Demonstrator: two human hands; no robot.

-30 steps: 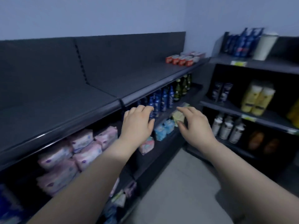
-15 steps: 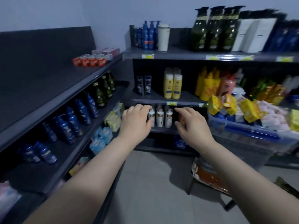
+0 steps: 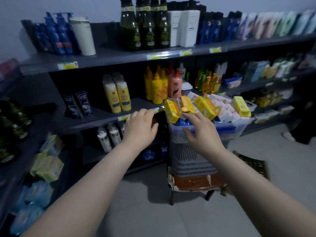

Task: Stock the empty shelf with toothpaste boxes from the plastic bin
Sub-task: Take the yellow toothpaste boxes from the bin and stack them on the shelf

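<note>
A clear plastic bin with a blue rim stands on a grey basket, heaped with yellow boxes and white-and-pink boxes. My right hand hovers at the bin's near left corner, fingers spread and holding nothing, fingertips just short of a yellow box. My left hand is stretched out to the left of the bin, in front of the dark shelf edge, fingers relaxed and empty. A few pink-red boxes show blurred at the far left edge.
The grey basket rests on a worn brown stool. Stocked shelves run behind: yellow bottles, white bottles, green bottles. A dark crate lies on the floor at right. Packets fill the left shelving.
The view has swung right, away from the empty shelf, and the bin now sits right before my hands. Both hands stayed outstretched and empty; the right one has come up to the bin's corner.
</note>
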